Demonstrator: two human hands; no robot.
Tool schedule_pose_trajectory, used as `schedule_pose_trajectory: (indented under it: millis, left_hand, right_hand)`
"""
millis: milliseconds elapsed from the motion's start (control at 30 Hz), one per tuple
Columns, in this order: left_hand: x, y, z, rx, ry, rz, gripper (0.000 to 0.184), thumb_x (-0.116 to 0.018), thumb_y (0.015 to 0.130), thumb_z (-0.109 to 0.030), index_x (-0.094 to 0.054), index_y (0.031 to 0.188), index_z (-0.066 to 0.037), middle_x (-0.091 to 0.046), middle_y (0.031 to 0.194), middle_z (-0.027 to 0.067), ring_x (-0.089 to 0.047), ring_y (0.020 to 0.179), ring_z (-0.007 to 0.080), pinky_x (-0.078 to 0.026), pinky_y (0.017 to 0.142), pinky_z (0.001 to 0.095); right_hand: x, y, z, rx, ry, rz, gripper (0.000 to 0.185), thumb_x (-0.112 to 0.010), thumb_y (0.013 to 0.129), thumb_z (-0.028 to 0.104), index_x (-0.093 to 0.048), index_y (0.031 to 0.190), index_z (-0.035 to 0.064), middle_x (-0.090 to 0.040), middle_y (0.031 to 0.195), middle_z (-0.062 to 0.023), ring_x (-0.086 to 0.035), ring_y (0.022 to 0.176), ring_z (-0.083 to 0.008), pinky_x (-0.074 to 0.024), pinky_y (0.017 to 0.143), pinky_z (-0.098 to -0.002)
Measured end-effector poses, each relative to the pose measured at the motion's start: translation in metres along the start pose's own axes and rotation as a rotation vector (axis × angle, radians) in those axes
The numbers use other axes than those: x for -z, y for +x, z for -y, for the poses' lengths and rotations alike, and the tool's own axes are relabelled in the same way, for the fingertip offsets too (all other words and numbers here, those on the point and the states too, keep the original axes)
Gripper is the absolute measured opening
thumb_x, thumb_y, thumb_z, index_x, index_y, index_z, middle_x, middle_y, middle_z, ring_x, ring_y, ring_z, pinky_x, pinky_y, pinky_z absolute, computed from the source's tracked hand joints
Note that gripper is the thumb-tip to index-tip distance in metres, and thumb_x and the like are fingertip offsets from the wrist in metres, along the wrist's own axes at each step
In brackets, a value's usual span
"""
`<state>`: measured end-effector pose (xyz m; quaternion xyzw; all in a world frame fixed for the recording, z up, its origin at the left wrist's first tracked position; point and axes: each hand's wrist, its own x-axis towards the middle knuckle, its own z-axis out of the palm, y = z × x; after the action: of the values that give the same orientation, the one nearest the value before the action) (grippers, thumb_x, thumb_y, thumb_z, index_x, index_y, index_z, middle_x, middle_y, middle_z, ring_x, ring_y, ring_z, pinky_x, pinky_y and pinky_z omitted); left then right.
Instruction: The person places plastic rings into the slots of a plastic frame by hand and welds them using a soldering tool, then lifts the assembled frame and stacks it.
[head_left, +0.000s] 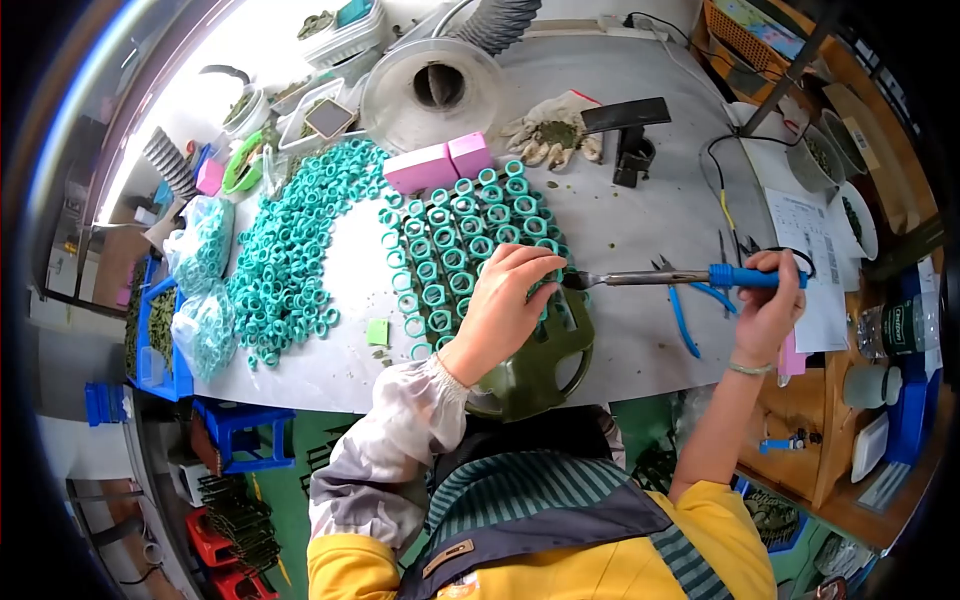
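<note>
My right hand (770, 312) is closed around the blue handle of a soldering iron (655, 278). The iron lies almost level, its metal end pointing left toward my other hand. My left hand (505, 305) is over the right part of the rows of teal rings (433, 294), with thumb and fingers pinched together close to the iron's tip. What sits between those fingertips is hidden. Under and beside this hand, an olive-green plastic piece (575, 350) with cut-out openings juts over the table's front edge.
A heap of loose teal rings (285, 245) spreads left of the rows. Behind them stand pink blocks (420, 168) and a fume-extraction hood (435, 95). A glove (555, 130) and black stand (632, 150) lie farther back. Blue-handled pliers (685, 320) rest below the iron.
</note>
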<state>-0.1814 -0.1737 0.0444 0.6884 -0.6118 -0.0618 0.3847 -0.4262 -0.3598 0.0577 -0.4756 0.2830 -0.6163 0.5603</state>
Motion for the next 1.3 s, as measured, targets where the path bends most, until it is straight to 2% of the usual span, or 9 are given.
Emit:
schedule_pose_trajectory:
  millis: [400,500,567,633,700,767,933,1133,1300]
  left_hand:
    - [-0.008,0.004,0.011,-0.063,0.041,0.062,0.035,-0.073,0.075,-0.002,-0.067,0.110,-0.004,-0.066,0.110,0.0125,-0.059,0.102,0.0318,-0.048,0.089,0.0397]
    - [0.022,0.004,0.008,0.030,-0.176,-0.013,0.034,-0.073,0.082,-0.009,-0.064,0.115,-0.007,-0.059,0.110,0.0080,-0.059,0.103,0.0262,-0.048,0.088,0.0355]
    - [0.058,-0.008,0.048,0.309,-0.170,-0.110,0.020,-0.067,0.088,-0.009,-0.064,0.108,-0.006,-0.061,0.102,0.0073,-0.063,0.096,0.0211,-0.051,0.082,0.0327]
    - [0.103,-0.040,0.116,0.280,0.255,-0.299,0.017,-0.063,0.084,0.000,-0.066,0.100,-0.005,-0.065,0.091,0.0109,-0.066,0.084,0.0269,-0.052,0.077,0.0332]
    - [0.149,-0.089,0.164,0.419,0.810,-0.161,0.019,-0.057,0.077,0.004,-0.064,0.091,-0.006,-0.062,0.090,0.0135,-0.058,0.086,0.0360,-0.048,0.078,0.0450]
    - [0.173,-0.123,0.183,0.363,0.950,-0.057,0.024,-0.055,0.074,0.004,-0.062,0.092,-0.010,-0.058,0.087,0.0115,-0.054,0.085,0.0335,-0.046,0.075,0.0428]
    - [0.173,-0.147,0.178,0.332,0.750,-0.039,0.026,-0.057,0.081,0.002,-0.065,0.104,-0.007,-0.064,0.100,0.0092,-0.058,0.091,0.0311,-0.048,0.081,0.0391]
    - [0.168,-0.149,0.189,0.315,0.655,-0.198,0.014,-0.062,0.087,-0.006,-0.069,0.100,-0.005,-0.068,0.096,0.0093,-0.063,0.091,0.0284,-0.052,0.077,0.0362]
    - [0.169,-0.144,0.195,0.642,0.258,-0.376,0.018,-0.061,0.085,-0.001,-0.068,0.102,-0.005,-0.067,0.101,0.0084,-0.066,0.089,0.0205,-0.055,0.070,0.0300]
  right_hand:
    - [0.014,0.009,0.006,-0.062,-0.125,-0.116,0.032,-0.056,0.096,0.027,-0.058,0.071,0.0073,-0.063,0.074,-0.0054,-0.047,0.051,-0.0070,-0.0315,0.043,-0.0188]
    - [0.010,0.010,0.010,-0.052,-0.057,-0.127,0.031,-0.055,0.096,0.028,-0.056,0.072,0.0091,-0.061,0.076,-0.0047,-0.044,0.052,-0.0072,-0.0264,0.042,-0.0196]
    - [0.014,0.010,0.011,-0.059,-0.072,-0.104,0.031,-0.056,0.096,0.028,-0.056,0.072,0.0089,-0.060,0.077,-0.0045,-0.046,0.055,-0.0084,-0.0281,0.043,-0.0200]
    - [0.019,0.010,0.012,-0.073,-0.086,-0.085,0.031,-0.056,0.096,0.027,-0.055,0.071,0.0082,-0.060,0.077,-0.0049,-0.049,0.060,-0.0104,-0.0326,0.047,-0.0205]
    - [0.025,0.013,0.007,-0.036,-0.084,-0.087,0.031,-0.055,0.096,0.026,-0.054,0.071,0.0074,-0.059,0.077,-0.0058,-0.052,0.066,-0.0124,-0.0369,0.053,-0.0215]
    - [0.027,0.012,0.005,-0.027,-0.082,-0.086,0.031,-0.055,0.096,0.026,-0.054,0.071,0.0067,-0.059,0.077,-0.0065,-0.054,0.070,-0.0143,-0.0402,0.060,-0.0227]
    - [0.025,0.010,0.011,-0.060,-0.078,-0.043,0.031,-0.055,0.096,0.026,-0.053,0.072,0.0066,-0.059,0.077,-0.0067,-0.054,0.073,-0.0157,-0.0425,0.067,-0.0244]
    - [0.011,0.007,0.015,0.024,-0.119,-0.137,0.031,-0.054,0.097,0.028,-0.054,0.073,0.0081,-0.058,0.076,-0.0046,-0.047,0.060,-0.0097,-0.0309,0.047,-0.0207]
    - [0.020,0.006,0.023,-0.041,-0.094,-0.049,0.030,-0.055,0.097,0.026,-0.054,0.074,0.0070,-0.057,0.077,-0.0049,-0.050,0.065,-0.0120,-0.0378,0.058,-0.0229]
